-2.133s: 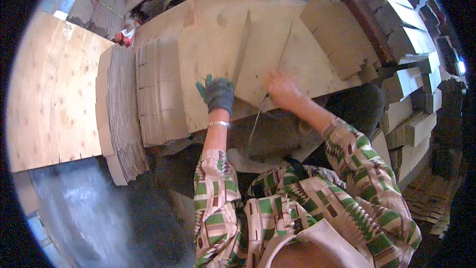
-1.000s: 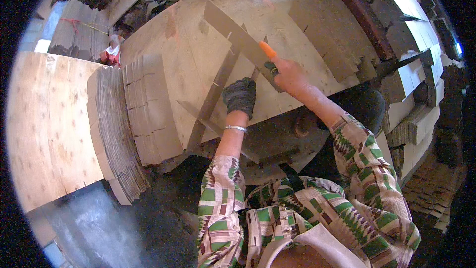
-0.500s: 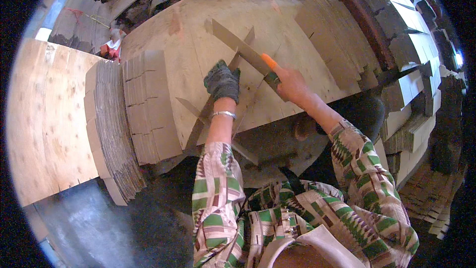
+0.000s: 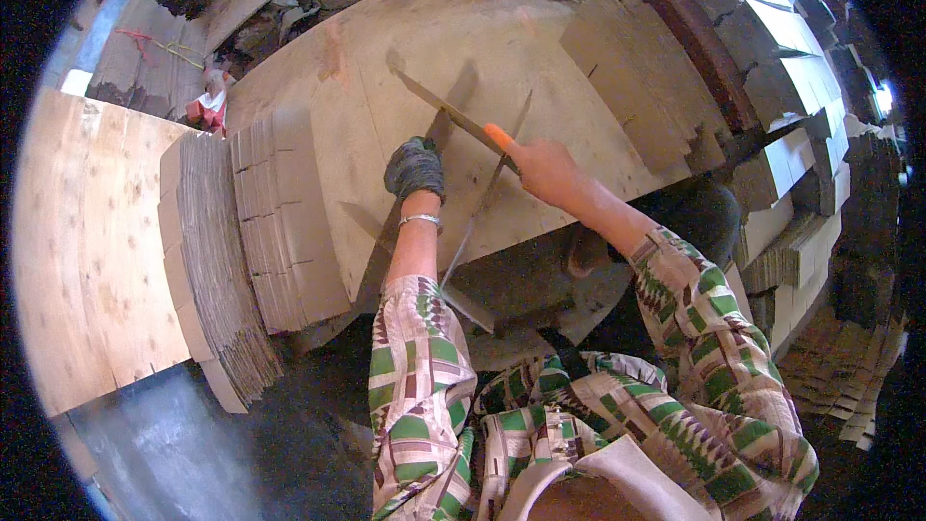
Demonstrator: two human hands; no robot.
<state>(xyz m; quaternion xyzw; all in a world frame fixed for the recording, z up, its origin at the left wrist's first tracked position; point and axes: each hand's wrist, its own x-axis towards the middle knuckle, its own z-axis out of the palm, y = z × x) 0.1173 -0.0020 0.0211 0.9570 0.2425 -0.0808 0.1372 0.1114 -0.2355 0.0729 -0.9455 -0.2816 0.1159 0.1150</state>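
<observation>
From the right hand (image 4: 547,171), which grasps it, a cardboard strip (image 4: 468,125) points to ten o'clock over the tabletop (image 4: 569,116). At nine, the gloved left hand (image 4: 415,169) hides its fingertips; its grip I cannot tell.

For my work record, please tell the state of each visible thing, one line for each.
Cardboard strips: crossed
Right hand: closed on one strip
Orange finger cover: worn
Left hand: gloved, fingers curled, grip unclear
Bracelet: around left wrist
Middle wooden board: under the strips
Left slotted stack: layers close together
Right slotted pile: lying, edge uneven
</observation>
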